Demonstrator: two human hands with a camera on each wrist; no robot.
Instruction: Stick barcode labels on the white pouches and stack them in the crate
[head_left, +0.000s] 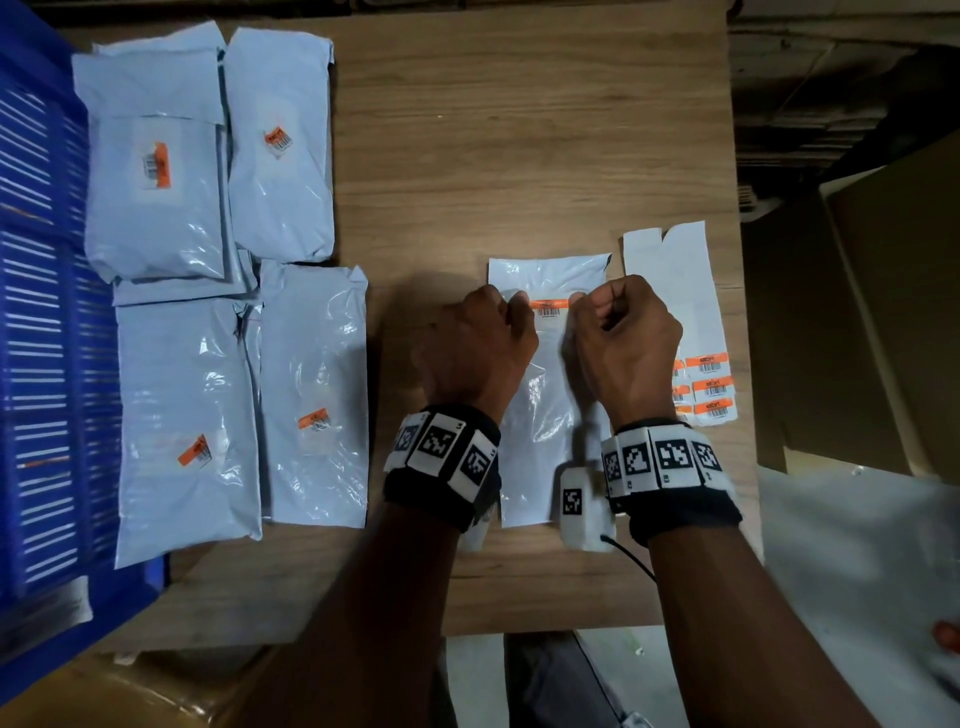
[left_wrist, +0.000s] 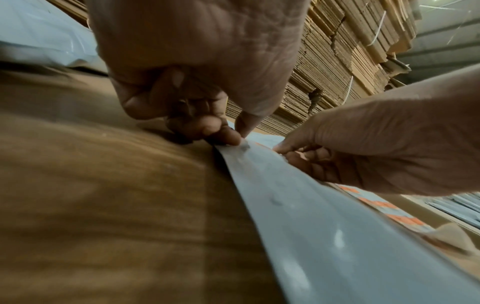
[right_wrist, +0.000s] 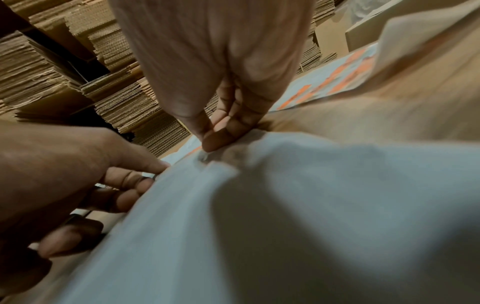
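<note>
A white pouch (head_left: 545, 405) lies flat on the wooden table (head_left: 519, 130) in front of me. Just over its upper part is an orange barcode label (head_left: 550, 306), stretched between my hands. My left hand (head_left: 516, 307) pinches the label's left end with thumb and forefinger, the other fingers curled. My right hand (head_left: 579, 301) pinches the right end the same way. The left wrist view shows the left hand (left_wrist: 239, 137) at the pouch (left_wrist: 337, 236); the right wrist view shows the right hand (right_wrist: 207, 147) on the pouch (right_wrist: 285, 226). A blue crate (head_left: 36, 312) stands at the far left.
Several labelled white pouches (head_left: 156, 208) lie between the crate and the table's middle. A label sheet (head_left: 675, 291) with several orange labels lies right of the pouch. A cardboard box (head_left: 883, 322) and white plastic (head_left: 857, 571) sit at the right. Stacked flat cardboard (left_wrist: 337, 72) stands behind.
</note>
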